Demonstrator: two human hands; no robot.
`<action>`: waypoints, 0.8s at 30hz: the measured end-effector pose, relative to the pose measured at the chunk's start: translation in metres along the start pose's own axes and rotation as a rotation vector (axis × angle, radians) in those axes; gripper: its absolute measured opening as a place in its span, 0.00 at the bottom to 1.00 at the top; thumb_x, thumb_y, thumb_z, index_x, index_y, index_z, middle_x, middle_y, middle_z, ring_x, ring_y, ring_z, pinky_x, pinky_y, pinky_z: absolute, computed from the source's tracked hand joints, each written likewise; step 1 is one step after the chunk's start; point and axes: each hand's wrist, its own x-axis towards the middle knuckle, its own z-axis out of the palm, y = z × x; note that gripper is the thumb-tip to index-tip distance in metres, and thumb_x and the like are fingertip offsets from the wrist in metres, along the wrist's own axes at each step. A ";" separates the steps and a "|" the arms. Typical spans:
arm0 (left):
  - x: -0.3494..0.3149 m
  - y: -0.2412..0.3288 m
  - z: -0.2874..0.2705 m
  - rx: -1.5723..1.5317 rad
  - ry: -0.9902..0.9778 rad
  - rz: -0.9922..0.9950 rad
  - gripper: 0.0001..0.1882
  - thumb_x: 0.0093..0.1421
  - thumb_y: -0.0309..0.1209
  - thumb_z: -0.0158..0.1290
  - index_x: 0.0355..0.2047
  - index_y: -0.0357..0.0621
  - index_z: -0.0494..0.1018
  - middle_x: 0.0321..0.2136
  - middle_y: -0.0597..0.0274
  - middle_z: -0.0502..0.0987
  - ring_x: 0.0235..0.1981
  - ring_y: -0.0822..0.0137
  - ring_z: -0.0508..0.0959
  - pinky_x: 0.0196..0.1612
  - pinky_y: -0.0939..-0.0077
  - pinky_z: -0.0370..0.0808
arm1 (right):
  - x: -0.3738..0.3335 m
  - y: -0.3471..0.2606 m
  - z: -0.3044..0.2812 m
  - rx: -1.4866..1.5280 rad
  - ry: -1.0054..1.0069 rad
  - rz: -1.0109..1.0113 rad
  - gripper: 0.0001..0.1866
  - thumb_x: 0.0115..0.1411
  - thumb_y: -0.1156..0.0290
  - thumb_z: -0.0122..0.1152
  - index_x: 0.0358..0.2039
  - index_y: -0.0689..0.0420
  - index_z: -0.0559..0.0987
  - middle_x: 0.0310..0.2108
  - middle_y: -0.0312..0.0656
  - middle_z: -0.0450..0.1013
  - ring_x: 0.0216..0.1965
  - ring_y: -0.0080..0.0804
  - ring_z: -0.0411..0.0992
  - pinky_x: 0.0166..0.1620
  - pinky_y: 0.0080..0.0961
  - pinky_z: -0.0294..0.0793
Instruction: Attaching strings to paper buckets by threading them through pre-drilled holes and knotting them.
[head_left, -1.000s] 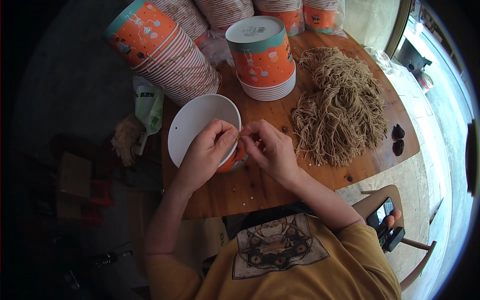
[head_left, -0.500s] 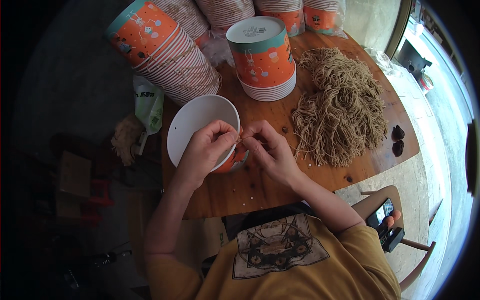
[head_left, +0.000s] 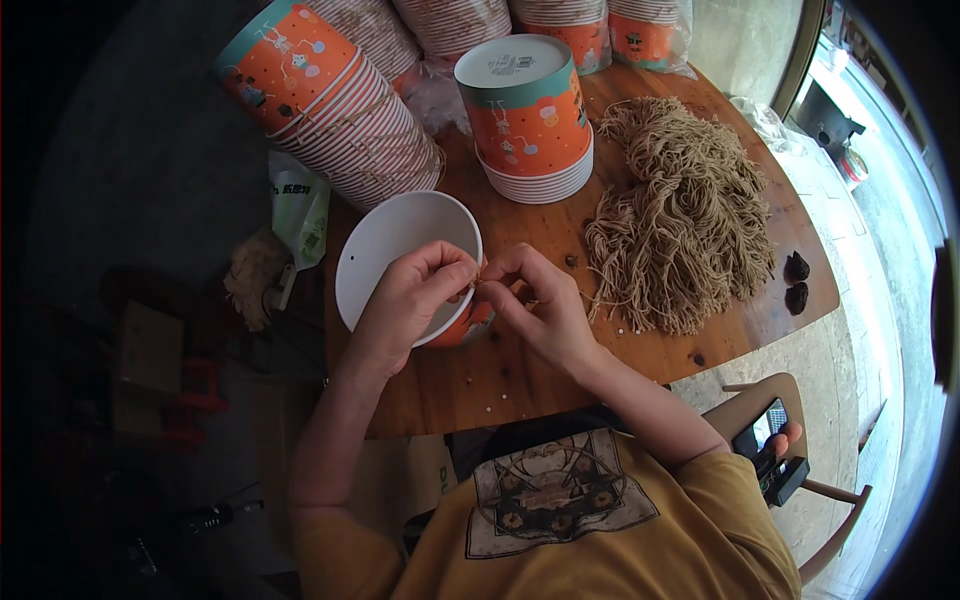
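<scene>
A white-lined paper bucket (head_left: 372, 255) with an orange printed outside leans toward me at the table's near left, a small hole in its far-left wall. My left hand (head_left: 412, 300) reaches over its near rim, thumb and forefinger pinched on a thin tan cord (head_left: 478, 284) at the right side of the rim. From the right, my right hand (head_left: 540, 310) meets it fingertip to fingertip, also closed on the cord. The fingers hide most of the cord there and whether it is knotted. A heap of tan cords (head_left: 690, 220) lies to the right of my right hand.
Beyond the bucket, a tall nested stack of buckets (head_left: 350, 130) leans, tied with cord. An upturned stack (head_left: 525, 125) stands beside it. Several bagged stacks line the back. Two dark lumps (head_left: 796, 282) sit by the wooden table's (head_left: 440, 400) right edge, near a chair (head_left: 780, 400).
My right fingertips have shifted slightly, the thumb lower and further from the forefinger. My left hand and the bucket have hardly moved.
</scene>
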 end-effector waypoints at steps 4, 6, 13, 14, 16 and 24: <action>-0.003 -0.001 -0.002 0.002 -0.032 0.028 0.06 0.61 0.26 0.44 0.35 0.39 0.70 0.31 0.68 0.71 0.34 0.79 0.68 0.41 0.85 0.66 | 0.000 0.001 0.001 0.119 0.020 0.070 0.05 0.58 0.76 0.56 0.35 0.60 0.70 0.29 0.37 0.70 0.28 0.20 0.71 0.28 0.17 0.69; -0.005 0.002 -0.001 -0.002 -0.048 0.025 0.06 0.60 0.24 0.44 0.36 0.38 0.69 0.32 0.68 0.70 0.35 0.79 0.68 0.43 0.84 0.66 | 0.000 0.004 0.002 0.170 0.026 0.101 0.05 0.58 0.76 0.55 0.35 0.60 0.70 0.29 0.36 0.70 0.28 0.18 0.70 0.29 0.17 0.69; -0.005 -0.012 -0.002 0.183 -0.014 0.187 0.07 0.58 0.22 0.49 0.37 0.38 0.67 0.33 0.66 0.71 0.35 0.77 0.71 0.41 0.82 0.70 | 0.000 -0.003 0.001 0.341 -0.007 0.185 0.06 0.61 0.73 0.53 0.37 0.60 0.69 0.30 0.33 0.69 0.30 0.15 0.69 0.28 0.14 0.70; -0.004 -0.011 0.001 0.182 -0.016 0.188 0.07 0.58 0.22 0.49 0.37 0.38 0.67 0.33 0.66 0.71 0.35 0.77 0.71 0.41 0.82 0.70 | 0.000 -0.006 0.000 0.433 -0.024 0.279 0.06 0.62 0.73 0.52 0.38 0.59 0.68 0.30 0.33 0.69 0.30 0.15 0.69 0.27 0.13 0.70; -0.005 -0.006 0.006 0.339 0.040 0.230 0.06 0.58 0.23 0.50 0.36 0.38 0.67 0.32 0.65 0.71 0.33 0.76 0.72 0.39 0.82 0.70 | 0.000 -0.004 -0.002 0.439 -0.027 0.276 0.06 0.62 0.72 0.52 0.38 0.59 0.68 0.31 0.32 0.69 0.31 0.15 0.69 0.27 0.13 0.71; -0.004 -0.008 0.004 0.316 0.068 0.187 0.05 0.59 0.23 0.49 0.36 0.38 0.68 0.32 0.66 0.71 0.34 0.77 0.71 0.39 0.82 0.69 | -0.001 -0.005 -0.002 0.437 -0.051 0.290 0.06 0.62 0.73 0.51 0.40 0.58 0.68 0.33 0.33 0.69 0.32 0.15 0.69 0.28 0.12 0.71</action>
